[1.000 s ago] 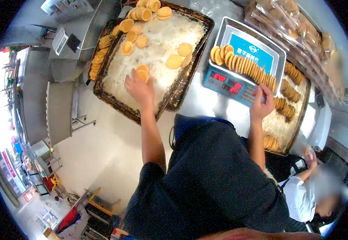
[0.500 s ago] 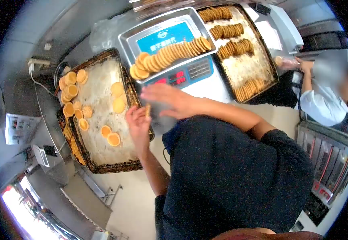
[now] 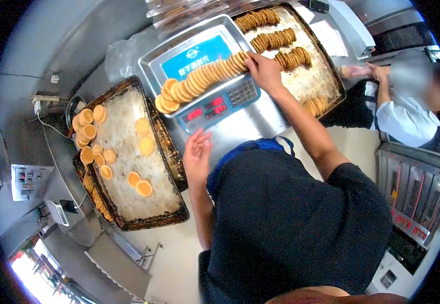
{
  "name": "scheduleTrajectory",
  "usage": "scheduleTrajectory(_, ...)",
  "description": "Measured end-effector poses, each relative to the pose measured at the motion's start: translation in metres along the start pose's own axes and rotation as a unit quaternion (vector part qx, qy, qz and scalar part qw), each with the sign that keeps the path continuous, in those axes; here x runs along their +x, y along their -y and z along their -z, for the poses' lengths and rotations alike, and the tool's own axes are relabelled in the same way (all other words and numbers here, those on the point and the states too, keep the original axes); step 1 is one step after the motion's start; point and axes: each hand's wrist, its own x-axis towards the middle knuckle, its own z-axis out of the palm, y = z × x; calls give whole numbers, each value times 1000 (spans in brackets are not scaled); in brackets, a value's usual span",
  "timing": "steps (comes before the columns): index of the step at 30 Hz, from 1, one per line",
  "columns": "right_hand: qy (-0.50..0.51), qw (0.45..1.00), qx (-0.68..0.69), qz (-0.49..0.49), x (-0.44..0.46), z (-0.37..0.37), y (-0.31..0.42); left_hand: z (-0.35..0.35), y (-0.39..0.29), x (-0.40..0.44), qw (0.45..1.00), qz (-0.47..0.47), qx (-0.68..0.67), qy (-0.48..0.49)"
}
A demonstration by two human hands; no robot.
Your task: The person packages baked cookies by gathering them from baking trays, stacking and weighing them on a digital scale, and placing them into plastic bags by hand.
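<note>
A long overlapping row of round, flat cookies (image 3: 200,81) lies along the near side of the steel pan (image 3: 151,61) on the digital scale. My right hand (image 3: 264,71) reaches to the right end of that row, with thumb and fingers closed on the last cookie there. Red digits glow on the scale's display (image 3: 205,108). My left hand (image 3: 197,154) hovers in front of the scale, beside the baking tray at left. Its fingers are loosely bent and apart, and nothing shows in them.
Loose cookies (image 3: 143,188) lie scattered on the left baking tray (image 3: 134,207). Darker rows of cookies (image 3: 275,39) fill part of the right tray (image 3: 321,76). Plastic bags (image 3: 184,12) sit behind the scale. At far right a person (image 3: 407,119) holds something pinkish.
My right hand has moved up and right to the end of the cookie row. My left hand, which held a thin cookie, has shifted right and now looks free of it.
</note>
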Motion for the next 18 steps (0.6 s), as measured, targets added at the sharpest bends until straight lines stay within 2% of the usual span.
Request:
scheduleTrajectory(4,-28,997,18,69,-15,7,3,2,-5,-6,998,-40,38,-18)
scheduleTrajectory(6,-89,992,82,17,-23,7,-4,3,-3,-6,998,-42,29,-33)
scheduleTrajectory(8,-86,983,157,-37,-30,14,-1,5,-1,-4,998,-39,25,-43)
scheduleTrajectory(12,-115,980,162,-8,-42,16,-10,5,6,1,997,-18,35,-61)
scheduleTrajectory(18,-122,973,195,-27,-46,16,-20,7,7,7,998,-17,49,-47)
